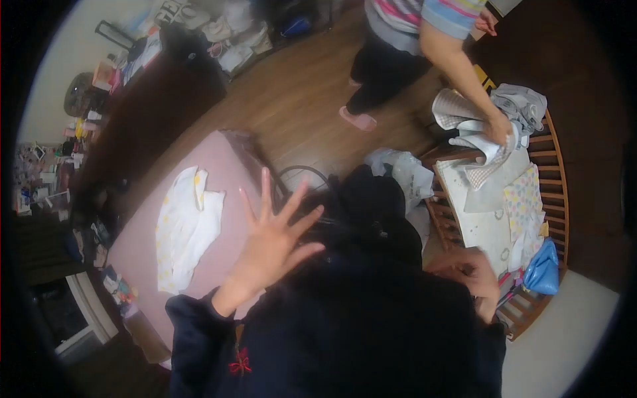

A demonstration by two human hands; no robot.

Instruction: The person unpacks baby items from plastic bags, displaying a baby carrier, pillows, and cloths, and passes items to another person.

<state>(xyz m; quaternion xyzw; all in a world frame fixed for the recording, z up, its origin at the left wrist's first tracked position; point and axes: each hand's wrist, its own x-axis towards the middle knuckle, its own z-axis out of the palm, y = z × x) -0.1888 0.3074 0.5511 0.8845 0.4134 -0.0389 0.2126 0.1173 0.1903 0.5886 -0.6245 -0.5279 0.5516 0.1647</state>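
My left hand (275,239) is held up in front of my dark jacket (371,318), fingers spread wide and nothing in them. Behind it, on the pink bed (139,245), lies a white baby garment (189,229) with yellow spots. My right hand (468,272) is at the near side of a wooden crib (554,179). Motion blurs its fingers, which look bent, and I cannot make out anything in them. A blue plastic packet (543,268) and a dotted cloth (523,199) lie in the crib beyond it.
Across the crib a person in a striped top (451,16) grips a checked cloth (458,109) over the white mattress (474,229). Plastic bags (408,172) sit against the crib. A dark piece of furniture (156,119) and clutter (53,166) stand at left. Wooden floor (292,99) lies between.
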